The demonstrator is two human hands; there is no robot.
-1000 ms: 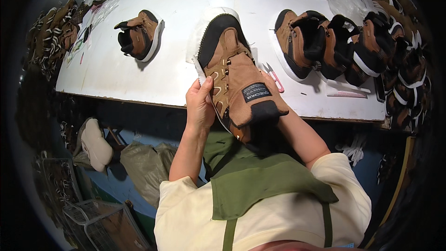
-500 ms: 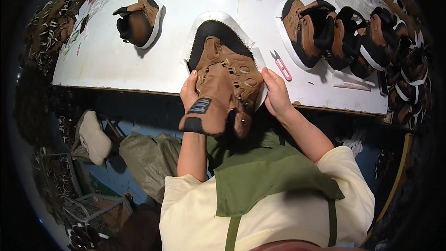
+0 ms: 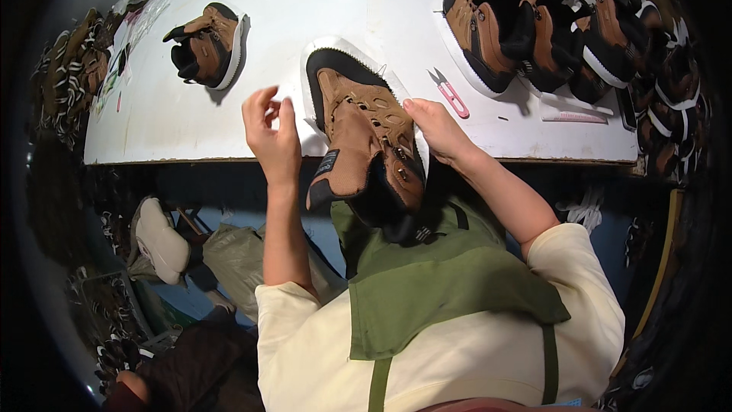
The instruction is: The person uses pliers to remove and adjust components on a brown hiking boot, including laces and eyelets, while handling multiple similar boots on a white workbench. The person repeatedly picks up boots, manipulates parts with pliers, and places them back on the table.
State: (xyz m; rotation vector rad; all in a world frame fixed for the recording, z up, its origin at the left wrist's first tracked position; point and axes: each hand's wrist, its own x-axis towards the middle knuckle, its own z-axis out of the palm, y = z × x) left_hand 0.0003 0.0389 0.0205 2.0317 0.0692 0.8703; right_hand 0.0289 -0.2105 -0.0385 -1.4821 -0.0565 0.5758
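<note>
A brown and black high-top shoe (image 3: 370, 133) with a white sole lies at the table's front edge, its toe pointing away from me and its collar overhanging toward my lap. My right hand (image 3: 436, 128) grips the sole's right side, thumb on the rim. Left of the shoe, my left hand (image 3: 272, 131) is raised off it with fingers curled but apart, holding nothing. Pink-handled thread snips (image 3: 451, 95) rest on the table just beyond my right hand.
Another brown shoe (image 3: 210, 47) stands at the table's left. Several matching shoes (image 3: 492, 34) line the right side, near a pale comb-like strip (image 3: 576, 116). Shoe uppers (image 3: 65, 69) are heaped at the far left. The white table (image 3: 168, 133) ends at its front edge.
My left hand has let go of the shoe and moved left, away from it. The shoe has turned slightly, its toe shifting left and its dark collar opening showing more. My right hand still grips it.
</note>
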